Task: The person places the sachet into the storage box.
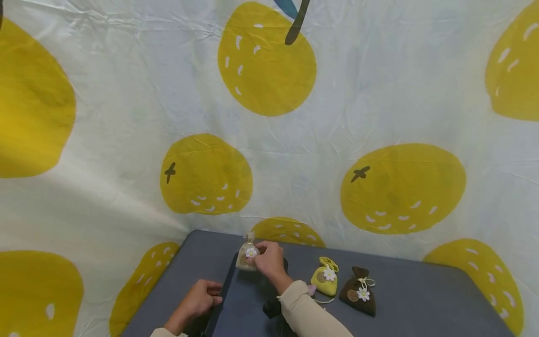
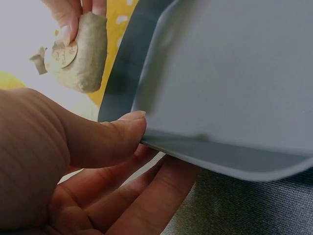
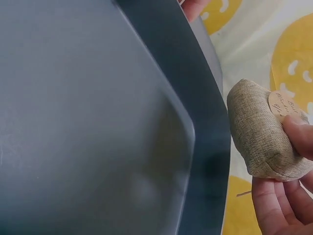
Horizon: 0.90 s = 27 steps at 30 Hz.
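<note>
My right hand (image 1: 271, 262) grips a small beige cloth sachet (image 1: 242, 258) over the far end of a dark grey tray (image 3: 208, 147). The sachet has a tied neck, a white flower and a round tan label, and my thumb presses beside that label in the right wrist view. At the tray's left side, my left hand (image 1: 199, 299) pinches the rim, thumb on top and fingers underneath, as the left wrist view shows. Part of the tray is hidden behind my right forearm.
Right of the tray, a yellow sachet (image 1: 323, 282) and a dark brown sachet (image 1: 360, 299), each with a white flower, lie on the grey table (image 1: 425, 295). A small black object (image 1: 272, 309) shows beside my right sleeve. A fruit-print cloth (image 1: 294, 178) hangs behind the table.
</note>
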Each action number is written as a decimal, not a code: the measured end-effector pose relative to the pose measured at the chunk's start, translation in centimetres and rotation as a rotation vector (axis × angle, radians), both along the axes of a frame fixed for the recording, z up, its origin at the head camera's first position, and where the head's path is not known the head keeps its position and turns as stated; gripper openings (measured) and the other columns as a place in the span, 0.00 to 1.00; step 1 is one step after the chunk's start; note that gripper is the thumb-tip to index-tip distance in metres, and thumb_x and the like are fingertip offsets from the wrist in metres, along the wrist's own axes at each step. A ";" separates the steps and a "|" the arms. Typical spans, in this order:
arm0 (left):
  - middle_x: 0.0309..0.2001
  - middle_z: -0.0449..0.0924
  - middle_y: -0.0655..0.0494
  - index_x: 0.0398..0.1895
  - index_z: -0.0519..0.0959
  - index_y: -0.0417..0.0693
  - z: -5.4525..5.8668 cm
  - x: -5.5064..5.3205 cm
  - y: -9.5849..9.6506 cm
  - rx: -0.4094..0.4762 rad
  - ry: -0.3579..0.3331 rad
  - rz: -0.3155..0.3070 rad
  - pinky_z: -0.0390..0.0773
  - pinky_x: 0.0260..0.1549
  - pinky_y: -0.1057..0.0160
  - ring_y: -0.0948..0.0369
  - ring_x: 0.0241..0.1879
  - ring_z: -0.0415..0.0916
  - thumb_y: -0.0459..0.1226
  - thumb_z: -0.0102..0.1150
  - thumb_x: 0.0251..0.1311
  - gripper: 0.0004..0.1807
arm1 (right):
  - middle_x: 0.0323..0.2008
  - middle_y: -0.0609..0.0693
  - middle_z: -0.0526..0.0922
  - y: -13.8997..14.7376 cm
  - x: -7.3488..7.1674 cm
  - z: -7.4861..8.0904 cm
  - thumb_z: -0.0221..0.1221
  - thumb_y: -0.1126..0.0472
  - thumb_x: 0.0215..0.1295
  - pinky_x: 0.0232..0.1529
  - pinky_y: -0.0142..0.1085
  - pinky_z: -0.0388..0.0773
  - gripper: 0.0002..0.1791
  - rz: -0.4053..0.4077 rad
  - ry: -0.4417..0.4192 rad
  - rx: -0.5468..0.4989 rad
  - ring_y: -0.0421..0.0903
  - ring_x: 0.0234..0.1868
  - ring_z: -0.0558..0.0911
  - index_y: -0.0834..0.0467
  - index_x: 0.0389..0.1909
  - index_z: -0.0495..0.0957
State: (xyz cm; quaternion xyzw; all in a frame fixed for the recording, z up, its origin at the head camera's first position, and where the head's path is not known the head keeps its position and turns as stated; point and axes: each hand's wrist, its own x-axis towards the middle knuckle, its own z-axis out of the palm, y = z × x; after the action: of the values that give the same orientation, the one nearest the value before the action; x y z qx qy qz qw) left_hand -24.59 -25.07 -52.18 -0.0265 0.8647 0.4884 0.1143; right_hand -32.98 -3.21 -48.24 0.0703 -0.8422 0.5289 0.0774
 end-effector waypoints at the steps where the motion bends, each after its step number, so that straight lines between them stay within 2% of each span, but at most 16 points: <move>1: 0.50 0.87 0.31 0.59 0.80 0.25 0.0 0.0 0.0 0.000 0.005 0.002 0.89 0.37 0.50 0.44 0.50 0.88 0.25 0.68 0.61 0.22 | 0.28 0.52 0.89 -0.1 0.0 0.0 0.81 0.67 0.41 0.32 0.38 0.82 0.18 0.003 -0.001 -0.003 0.43 0.30 0.82 0.61 0.38 0.90; 10: 0.49 0.88 0.32 0.57 0.81 0.25 0.1 0.3 -0.1 -0.001 0.045 -0.011 0.89 0.37 0.52 0.44 0.48 0.88 0.25 0.68 0.60 0.21 | 0.30 0.53 0.88 -0.6 0.0 -0.4 0.80 0.68 0.43 0.31 0.39 0.83 0.19 0.008 -0.005 0.002 0.45 0.30 0.82 0.61 0.40 0.90; 19: 0.49 0.88 0.32 0.58 0.81 0.25 0.0 0.1 0.1 -0.001 0.025 -0.023 0.89 0.39 0.52 0.43 0.49 0.88 0.26 0.68 0.61 0.21 | 0.31 0.53 0.88 -0.7 -0.2 -0.9 0.79 0.68 0.45 0.31 0.38 0.82 0.17 0.006 -0.014 0.006 0.45 0.31 0.83 0.60 0.40 0.89; 23: 0.49 0.87 0.31 0.58 0.80 0.24 -0.1 0.1 0.1 0.003 0.033 -0.026 0.89 0.39 0.52 0.43 0.49 0.88 0.25 0.67 0.61 0.22 | 0.37 0.59 0.88 -0.5 0.0 -0.9 0.77 0.69 0.49 0.37 0.46 0.84 0.17 0.073 -0.012 0.070 0.52 0.37 0.85 0.65 0.43 0.88; 27: 0.49 0.87 0.30 0.57 0.80 0.23 -0.1 0.1 -0.1 0.000 0.074 -0.025 0.89 0.39 0.52 0.42 0.49 0.88 0.25 0.67 0.60 0.21 | 0.41 0.62 0.88 0.1 -0.1 -0.9 0.74 0.69 0.53 0.39 0.50 0.84 0.16 0.120 -0.037 0.122 0.56 0.40 0.85 0.68 0.44 0.86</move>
State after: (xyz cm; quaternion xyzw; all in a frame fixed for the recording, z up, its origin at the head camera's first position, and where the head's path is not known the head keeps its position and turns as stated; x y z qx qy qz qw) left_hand -24.47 -25.16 -52.29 0.0022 0.8686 0.4876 0.0882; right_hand -33.07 -3.10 -49.16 0.1154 -0.8684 0.4815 0.0255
